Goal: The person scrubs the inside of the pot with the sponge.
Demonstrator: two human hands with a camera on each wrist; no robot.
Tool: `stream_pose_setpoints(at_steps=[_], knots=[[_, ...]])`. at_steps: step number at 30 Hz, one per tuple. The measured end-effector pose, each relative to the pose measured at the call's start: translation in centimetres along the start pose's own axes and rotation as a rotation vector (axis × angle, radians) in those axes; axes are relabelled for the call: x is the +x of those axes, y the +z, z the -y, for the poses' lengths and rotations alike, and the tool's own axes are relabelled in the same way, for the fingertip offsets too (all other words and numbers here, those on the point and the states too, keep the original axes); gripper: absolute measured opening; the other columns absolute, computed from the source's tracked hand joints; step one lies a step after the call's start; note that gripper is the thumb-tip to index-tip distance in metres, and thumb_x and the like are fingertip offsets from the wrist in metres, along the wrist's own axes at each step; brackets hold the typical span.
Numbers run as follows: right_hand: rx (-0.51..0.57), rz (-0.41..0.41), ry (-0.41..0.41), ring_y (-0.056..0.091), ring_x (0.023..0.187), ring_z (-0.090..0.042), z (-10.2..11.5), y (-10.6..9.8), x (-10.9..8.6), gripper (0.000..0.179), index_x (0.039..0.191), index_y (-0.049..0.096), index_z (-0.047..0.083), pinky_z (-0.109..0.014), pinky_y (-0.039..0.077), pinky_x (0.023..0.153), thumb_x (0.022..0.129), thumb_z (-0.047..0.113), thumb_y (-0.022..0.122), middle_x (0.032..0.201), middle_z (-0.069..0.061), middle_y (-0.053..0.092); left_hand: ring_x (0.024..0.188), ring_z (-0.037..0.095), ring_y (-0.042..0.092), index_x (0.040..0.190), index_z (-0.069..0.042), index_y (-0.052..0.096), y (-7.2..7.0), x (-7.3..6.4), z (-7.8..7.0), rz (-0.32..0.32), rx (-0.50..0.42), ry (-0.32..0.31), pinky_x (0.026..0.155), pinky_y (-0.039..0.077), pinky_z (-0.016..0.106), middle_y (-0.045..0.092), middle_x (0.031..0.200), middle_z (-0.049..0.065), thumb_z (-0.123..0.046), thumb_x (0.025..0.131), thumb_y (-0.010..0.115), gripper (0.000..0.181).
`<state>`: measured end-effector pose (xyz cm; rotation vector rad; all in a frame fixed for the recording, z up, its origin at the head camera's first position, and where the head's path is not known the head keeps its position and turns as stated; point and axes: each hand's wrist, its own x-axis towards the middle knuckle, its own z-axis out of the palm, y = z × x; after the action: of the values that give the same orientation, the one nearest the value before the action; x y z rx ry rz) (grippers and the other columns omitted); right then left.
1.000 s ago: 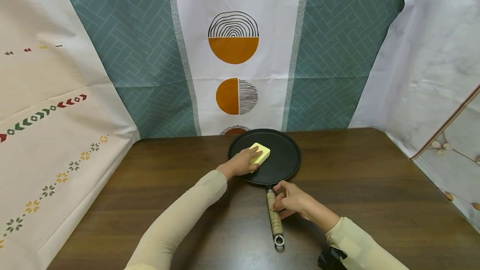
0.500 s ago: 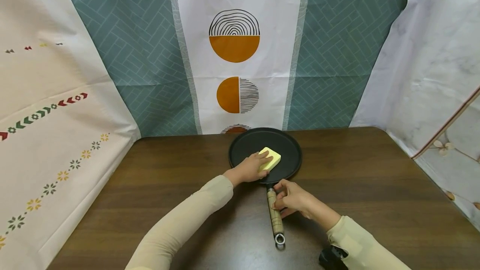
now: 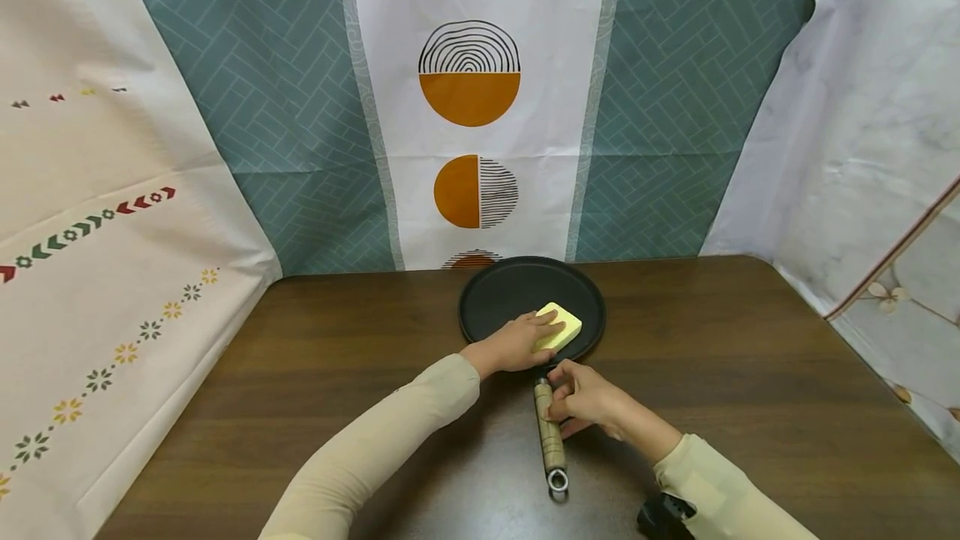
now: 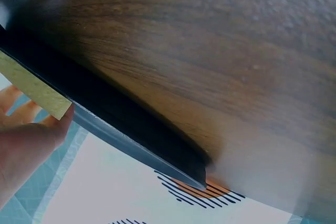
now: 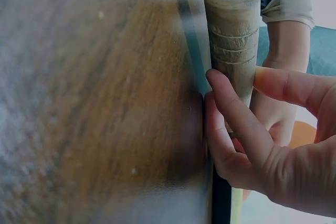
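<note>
A flat black pan [image 3: 506,290] lies on the wooden table, its light wooden handle [image 3: 551,436] pointing toward me. On the right front part of the pan's surface sits a yellow sponge [image 3: 562,329]. My left hand [image 3: 516,343] holds the sponge from above, fingers spread over its top. The left wrist view shows the sponge's edge [image 4: 39,88] with fingertips and thumb against it, above the pan's rim. My right hand [image 3: 596,402] pinches the handle near the pan; in the right wrist view, thumb and fingers lie on opposite sides of the wooden grip [image 5: 233,45].
The brown table [image 3: 360,332] extends to both sides of the pan. Behind it hangs a green and white patterned cloth [image 3: 480,132], close to the pan's far rim. Pale cloths [image 3: 97,315] hang at the left and right. A metal ring [image 3: 557,481] ends the handle.
My left hand has slid the sponge across the pan, rightward and toward me, from its left-middle part to its right front. The right hand and the pan stay in place.
</note>
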<state>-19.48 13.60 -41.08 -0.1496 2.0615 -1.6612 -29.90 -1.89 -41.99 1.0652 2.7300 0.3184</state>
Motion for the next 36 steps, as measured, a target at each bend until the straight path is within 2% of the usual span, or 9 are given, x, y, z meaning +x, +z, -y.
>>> stream_pose_setpoints(at_steps=[9,15,21,26,36], knots=[[0.0,0.006,-0.004,0.061,0.071,-0.022,0.1,0.0,-0.1,0.053,0.122,0.039,-0.013,-0.042,0.057,0.065,0.076,-0.009,0.065,0.087,-0.015,0.051,0.142,0.032,0.026,0.15,-0.022,0.036,0.0,0.2,-0.1,0.011,-0.001,0.02,0.108,0.031,0.054,0.021,0.159,0.0,-0.03,0.099,0.054,0.055],[0.0,0.007,-0.003,0.06,0.071,-0.022,0.1,0.0,0.0,0.053,0.122,0.039,-0.012,-0.043,0.057,0.064,0.076,-0.009,0.066,0.088,-0.015,0.051,0.143,0.031,0.024,0.149,-0.02,0.038,-0.1,0.4,0.0,0.04,-0.026,0.083,0.109,0.028,0.055,0.021,0.159,-0.001,-0.026,0.098,0.056,0.055],[-0.001,0.006,-0.006,0.06,0.071,-0.023,0.1,0.0,0.0,0.053,0.122,0.039,-0.012,-0.044,0.057,0.064,0.076,-0.01,0.065,0.087,-0.015,0.05,0.143,0.03,0.024,0.149,-0.02,0.038,-0.3,1.0,-0.1,0.049,-0.005,0.127,0.11,0.028,0.052,0.021,0.159,0.0,-0.025,0.098,0.056,0.054],[-0.001,0.013,-0.009,0.059,0.072,-0.023,0.1,-0.1,-0.1,0.053,0.123,0.038,-0.013,-0.044,0.057,0.064,0.078,-0.01,0.065,0.088,-0.015,0.049,0.143,0.031,0.024,0.15,-0.021,0.036,-0.2,1.8,-0.7,0.042,0.003,0.1,0.11,0.028,0.052,0.021,0.159,-0.001,-0.027,0.099,0.054,0.054],[0.016,0.023,-0.02,0.059,0.072,-0.023,0.0,-0.1,-0.1,0.053,0.123,0.037,-0.014,-0.044,0.057,0.065,0.077,-0.01,0.065,0.087,-0.014,0.049,0.142,0.03,0.028,0.15,-0.021,0.037,0.0,3.5,-1.8,0.01,0.085,0.033,0.108,0.034,0.048,0.023,0.158,0.001,-0.031,0.1,0.051,0.053]])
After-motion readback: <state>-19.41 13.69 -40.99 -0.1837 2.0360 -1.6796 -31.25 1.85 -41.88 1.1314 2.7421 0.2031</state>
